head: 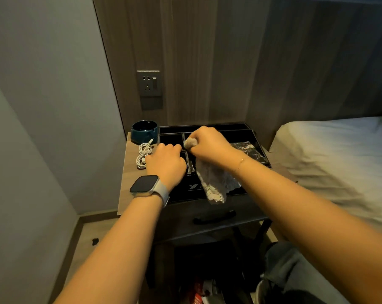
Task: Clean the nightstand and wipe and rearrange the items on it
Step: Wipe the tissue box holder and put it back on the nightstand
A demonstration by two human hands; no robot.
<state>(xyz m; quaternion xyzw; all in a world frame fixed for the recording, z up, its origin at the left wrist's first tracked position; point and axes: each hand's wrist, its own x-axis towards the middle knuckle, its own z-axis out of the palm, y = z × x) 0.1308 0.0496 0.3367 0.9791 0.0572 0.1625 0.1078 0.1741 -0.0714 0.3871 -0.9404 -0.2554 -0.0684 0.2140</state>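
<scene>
The nightstand (128, 178) sits at frame centre, its pale top running from the wall panel toward the camera. A black tray (242, 137) with dividers covers most of that top, its long axis across the frame, reaching the right edge beside the bed (339, 154) and nearly the front edge.

The right hand (209, 145) is over the tray's middle, fingers curled tight round a grey cloth (216, 181). One bunched end of the cloth pokes out left of the fist; the rest hangs down toward the camera, over the tray's front wall, its long axis running from upper left to lower right.

The left hand (166, 161) rests at the tray's left side, fingers curled over the rim of a compartment; whether they truly clamp it cannot be told. A watch (145, 185) is on that wrist.

Bare top shows only as a narrow strip left of the tray. There a white cable (143, 154) lies coiled, its long axis running front to back, plug end pointing toward the wall, just beside the left hand. Behind it, at the back left corner, stands a dark blue ashtray (144, 131), near the tray's corner. A socket (149, 84) is on the panel above.
</scene>
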